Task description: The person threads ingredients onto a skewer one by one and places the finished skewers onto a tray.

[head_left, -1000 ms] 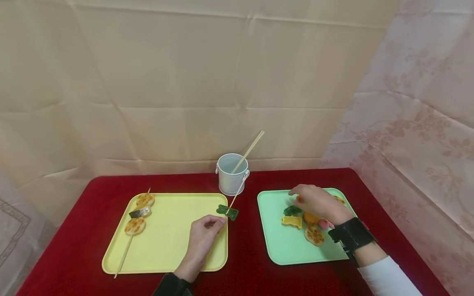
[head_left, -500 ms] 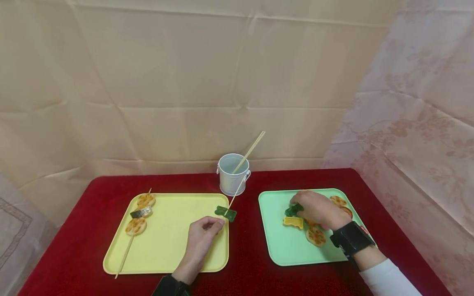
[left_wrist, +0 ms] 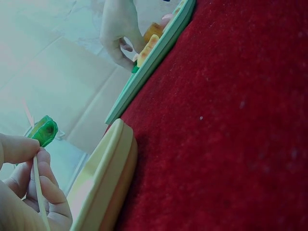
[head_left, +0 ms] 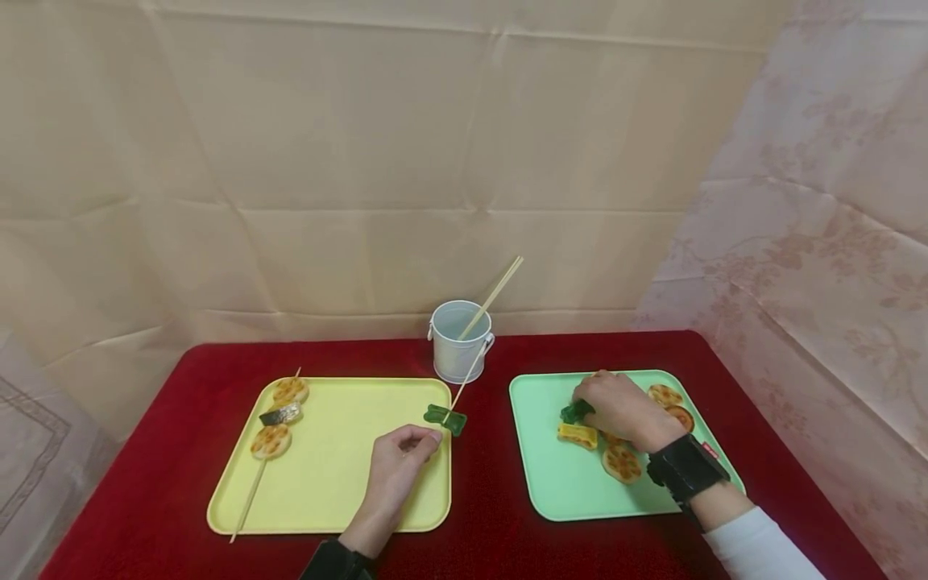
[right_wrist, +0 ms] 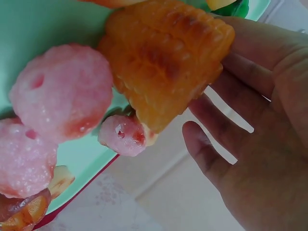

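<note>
My left hand pinches a thin wooden skewer above the right edge of the yellow tray. A green pepper piece is threaded on it, just beyond the fingertips. Over the green tray, my right hand pinches a second green pepper piece between thumb and fingers. Close by lie a yellow piece, a browned orange corn-like piece and a round grilled slice. Pink balls sit beneath the right palm, hidden from the head view.
A white bucket holding wooden sticks stands behind, between the trays. On the yellow tray's left side lies a skewer with grilled slices and a silvery dark piece. More round slices are at the green tray's right.
My right hand has come down from the back of the green tray onto the green pepper piece and now pinches it. The left hand holds the skewer nearly still.
</note>
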`<state>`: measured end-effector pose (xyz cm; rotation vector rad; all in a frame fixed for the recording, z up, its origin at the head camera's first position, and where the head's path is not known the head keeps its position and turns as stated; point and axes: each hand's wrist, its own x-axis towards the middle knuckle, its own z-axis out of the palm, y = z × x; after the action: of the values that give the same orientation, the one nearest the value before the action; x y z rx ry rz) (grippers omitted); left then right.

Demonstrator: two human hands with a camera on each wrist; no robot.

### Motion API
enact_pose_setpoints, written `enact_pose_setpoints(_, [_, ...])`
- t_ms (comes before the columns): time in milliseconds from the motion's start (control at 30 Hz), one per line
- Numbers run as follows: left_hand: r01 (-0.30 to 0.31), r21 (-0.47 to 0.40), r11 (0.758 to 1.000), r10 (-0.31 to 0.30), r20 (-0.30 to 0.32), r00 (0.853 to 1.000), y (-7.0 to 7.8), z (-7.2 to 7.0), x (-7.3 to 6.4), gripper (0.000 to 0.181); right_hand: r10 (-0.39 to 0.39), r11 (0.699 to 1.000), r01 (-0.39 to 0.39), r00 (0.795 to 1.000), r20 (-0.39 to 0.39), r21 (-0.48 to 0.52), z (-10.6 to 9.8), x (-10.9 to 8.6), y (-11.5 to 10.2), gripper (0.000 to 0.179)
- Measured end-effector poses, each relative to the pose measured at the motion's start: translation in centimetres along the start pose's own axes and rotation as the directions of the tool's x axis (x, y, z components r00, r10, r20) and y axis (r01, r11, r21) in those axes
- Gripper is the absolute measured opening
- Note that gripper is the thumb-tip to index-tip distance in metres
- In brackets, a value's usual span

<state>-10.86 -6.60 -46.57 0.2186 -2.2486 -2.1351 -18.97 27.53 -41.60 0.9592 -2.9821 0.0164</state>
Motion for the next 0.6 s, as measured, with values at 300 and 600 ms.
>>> enact_pose_setpoints(300, [-0.004, 0.020, 1.000, 0.004, -0.004, 1.000, 0.0, 0.0, 0.0, 0.016, 0.066, 0.995, -0.065, 0.998, -0.008, 0.081, -0.3, 0.2, 0.0, 0.014])
enact_pose_setpoints(600, [0.000, 0.020, 1.000, 0.000, -0.004, 1.000, 0.1, -0.1, 0.0, 0.016, 0.085, 0.980, -0.054, 0.984, -0.158, 0.193, -0.6, 0.8, -1.4, 0.028])
